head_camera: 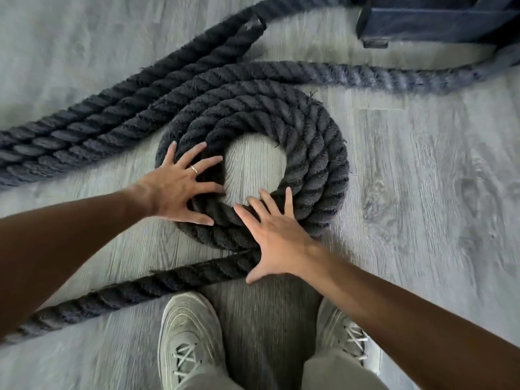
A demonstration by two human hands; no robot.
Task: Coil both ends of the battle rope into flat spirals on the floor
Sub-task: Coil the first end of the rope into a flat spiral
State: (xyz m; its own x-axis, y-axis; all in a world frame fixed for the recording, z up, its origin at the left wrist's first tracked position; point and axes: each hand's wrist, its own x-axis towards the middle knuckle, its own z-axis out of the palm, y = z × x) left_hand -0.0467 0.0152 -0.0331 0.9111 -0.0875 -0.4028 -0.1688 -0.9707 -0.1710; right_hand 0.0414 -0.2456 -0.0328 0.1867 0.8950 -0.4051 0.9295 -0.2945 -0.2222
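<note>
A thick black battle rope [318,153] lies on the grey wood floor, wound into a flat spiral of about three turns around an open centre [253,167]. My left hand [180,190], with a ring, rests flat with spread fingers on the spiral's left side. My right hand [278,237] lies flat with spread fingers on the near edge of the spiral, where a loose length of rope [135,288] leaves toward the lower left. Neither hand grips the rope.
More runs of the same rope [92,119] lie side by side from the left edge up to the top centre. One length [394,77] runs right toward a dark blue metal frame [433,21]. My two grey shoes [188,342] stand just below the spiral.
</note>
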